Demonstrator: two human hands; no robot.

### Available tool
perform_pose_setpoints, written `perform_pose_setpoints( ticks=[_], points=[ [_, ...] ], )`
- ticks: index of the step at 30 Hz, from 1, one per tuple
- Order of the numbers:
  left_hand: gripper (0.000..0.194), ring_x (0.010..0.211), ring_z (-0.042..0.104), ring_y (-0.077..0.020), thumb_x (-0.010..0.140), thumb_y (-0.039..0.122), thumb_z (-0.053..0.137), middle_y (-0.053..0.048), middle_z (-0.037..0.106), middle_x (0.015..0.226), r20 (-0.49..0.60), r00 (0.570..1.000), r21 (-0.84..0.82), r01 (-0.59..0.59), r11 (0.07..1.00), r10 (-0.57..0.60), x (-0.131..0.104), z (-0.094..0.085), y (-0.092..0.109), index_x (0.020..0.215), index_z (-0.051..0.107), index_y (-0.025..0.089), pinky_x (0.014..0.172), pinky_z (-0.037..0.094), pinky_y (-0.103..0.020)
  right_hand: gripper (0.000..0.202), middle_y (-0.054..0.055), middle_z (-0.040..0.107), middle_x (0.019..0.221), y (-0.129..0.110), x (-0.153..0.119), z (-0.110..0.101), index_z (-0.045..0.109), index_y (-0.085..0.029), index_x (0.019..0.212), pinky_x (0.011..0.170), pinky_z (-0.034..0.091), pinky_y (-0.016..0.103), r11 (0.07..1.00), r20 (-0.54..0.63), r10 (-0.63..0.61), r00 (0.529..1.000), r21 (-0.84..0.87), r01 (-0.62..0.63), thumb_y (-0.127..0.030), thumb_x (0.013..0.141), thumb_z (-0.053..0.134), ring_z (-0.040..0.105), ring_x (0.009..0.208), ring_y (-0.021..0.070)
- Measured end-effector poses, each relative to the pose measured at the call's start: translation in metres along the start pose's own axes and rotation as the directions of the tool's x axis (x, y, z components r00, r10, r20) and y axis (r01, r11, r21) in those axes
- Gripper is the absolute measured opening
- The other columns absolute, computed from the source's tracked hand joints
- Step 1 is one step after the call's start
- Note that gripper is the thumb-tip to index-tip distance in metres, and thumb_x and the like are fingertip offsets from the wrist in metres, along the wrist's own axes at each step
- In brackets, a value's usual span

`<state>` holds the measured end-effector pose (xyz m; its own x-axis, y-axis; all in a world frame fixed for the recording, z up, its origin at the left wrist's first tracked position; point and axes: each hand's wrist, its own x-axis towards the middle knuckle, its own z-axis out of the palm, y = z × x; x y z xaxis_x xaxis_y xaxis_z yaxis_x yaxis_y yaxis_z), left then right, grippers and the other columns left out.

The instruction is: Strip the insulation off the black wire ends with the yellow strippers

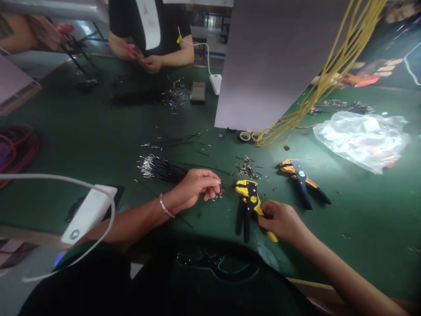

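Note:
My right hand (279, 221) is closed around the yellow handle of a yellow-and-black wire stripper (252, 199). The tool's black handle stands apart from the yellow one, and its jaws point away from me. My left hand (202, 186), with a bracelet at the wrist, has its thumb and fingers pinched together; what they hold, if anything, is too small to tell. A bundle of black wires (164, 169) with bare silvery ends runs under that hand, and small metal ends show below its fingertips. Beyond the stripper's jaws lies a pile of cut wire bits (248, 167).
A second wire stripper (299, 177), orange and dark blue, lies at right, near a clear plastic bag (365, 138). Yellow wires (315, 101) hang beside a grey panel (263, 66). A white power bank (88, 215) with a cable sits at left. Other people work across the table.

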<state>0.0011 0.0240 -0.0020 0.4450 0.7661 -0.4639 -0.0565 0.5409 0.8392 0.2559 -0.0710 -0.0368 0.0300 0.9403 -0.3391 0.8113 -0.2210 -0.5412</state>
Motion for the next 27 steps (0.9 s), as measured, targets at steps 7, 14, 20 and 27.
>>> perform_pose_setpoints(
  ticks=[7, 14, 20, 27],
  points=[
    [0.007, 0.044, 0.054, -0.0083, 0.071, 0.015, 0.066, -0.004, 0.063, 0.059, -0.032, 0.999, 0.020, 0.028, 0.999, -0.027, -0.003, 0.002, 0.001, 0.074, 0.064, 0.010, 0.038, 0.034, -0.019, 0.017, -0.002, 0.061, 0.054, -0.016, -0.003, -0.005, 0.054, -0.019, 0.073, 0.029, 0.037, 0.022, 0.610, 0.436, 0.109, 0.893, 0.680, -0.406, -0.030, 0.063, 0.062, 0.048, 0.030, 0.0102],
    [0.010, 0.044, 0.055, -0.0083, 0.074, 0.019, 0.068, -0.005, 0.065, 0.059, 0.010, 1.000, 0.050, 0.025, 0.998, -0.026, -0.008, 0.005, 0.003, 0.075, 0.063, 0.010, 0.037, 0.035, -0.019, 0.021, -0.002, 0.057, 0.042, -0.030, 0.000, 0.004, 0.054, -0.017, 0.056, 0.027, 0.033, 0.020, 0.439, 0.430, 0.057, 0.901, 0.800, -0.409, -0.029, 0.064, 0.070, 0.046, 0.027, 0.0098],
    [0.013, 0.049, 0.059, -0.0112, 0.076, 0.019, 0.066, -0.008, 0.068, 0.066, 0.048, 0.999, -0.014, -0.010, 1.000, 0.010, -0.014, 0.006, 0.004, 0.082, 0.063, 0.008, 0.039, 0.041, -0.020, 0.005, 0.002, 0.066, 0.062, -0.043, 0.008, 0.002, 0.067, -0.017, 0.065, 0.060, 0.048, 0.028, 0.609, -0.052, -0.040, 0.998, 0.791, 0.066, -0.023, 0.066, 0.067, 0.060, 0.059, 0.0168],
    [0.016, 0.048, 0.061, -0.0123, 0.078, 0.022, 0.065, -0.008, 0.068, 0.067, 0.082, 0.996, -0.056, -0.027, 0.998, 0.032, -0.016, 0.003, 0.007, 0.084, 0.062, 0.008, 0.038, 0.043, -0.021, 0.009, -0.002, 0.053, 0.058, -0.054, 0.011, 0.007, 0.060, -0.019, 0.067, 0.053, 0.037, 0.026, 0.908, -0.436, -0.151, 0.887, 0.294, 0.299, -0.026, 0.073, 0.058, 0.047, 0.054, 0.0142]
  ],
)
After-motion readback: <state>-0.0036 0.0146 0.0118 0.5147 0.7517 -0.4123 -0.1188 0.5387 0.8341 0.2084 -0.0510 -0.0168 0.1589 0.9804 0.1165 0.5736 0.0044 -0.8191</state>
